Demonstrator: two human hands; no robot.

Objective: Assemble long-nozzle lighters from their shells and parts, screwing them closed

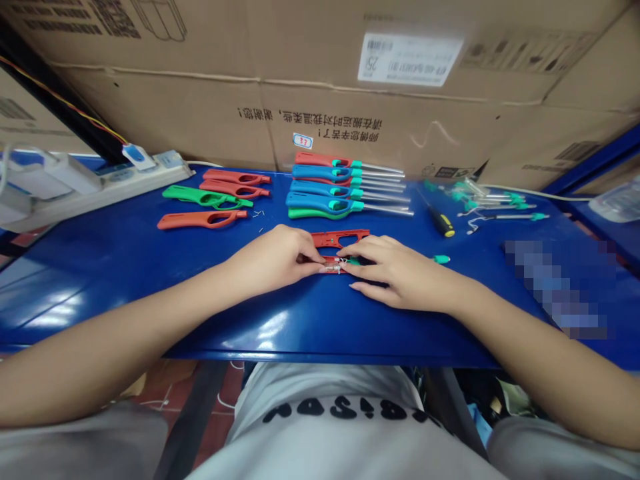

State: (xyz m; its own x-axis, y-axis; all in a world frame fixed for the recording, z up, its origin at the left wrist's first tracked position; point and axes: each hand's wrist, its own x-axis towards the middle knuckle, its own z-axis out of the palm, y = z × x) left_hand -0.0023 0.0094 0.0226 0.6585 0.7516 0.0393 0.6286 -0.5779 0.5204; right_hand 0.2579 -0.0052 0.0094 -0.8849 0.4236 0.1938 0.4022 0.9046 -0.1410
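Between my hands, an opened red lighter shell (pixel 330 261) lies on the blue table, with small metal and white parts inside it. My left hand (pixel 287 259) pinches the shell's left end between thumb and fingertips. Over its right end, my right hand (pixel 387 270) has its fingertips on the small parts and a thin white wire, the fingers somewhat apart. Just behind sits the other red shell half (pixel 340 238). A green tip (pixel 441 259) pokes out to the right of my right hand.
Several assembled lighters (pixel 325 200) are stacked at the back middle. Red and green shells (pixel 203 219) lie to their left. A screwdriver (pixel 443 223) and several metal tube parts (pixel 505 217) are at the right. A power strip (pixel 100 193) stands far left; cardboard boxes (pixel 325 100) line the back.
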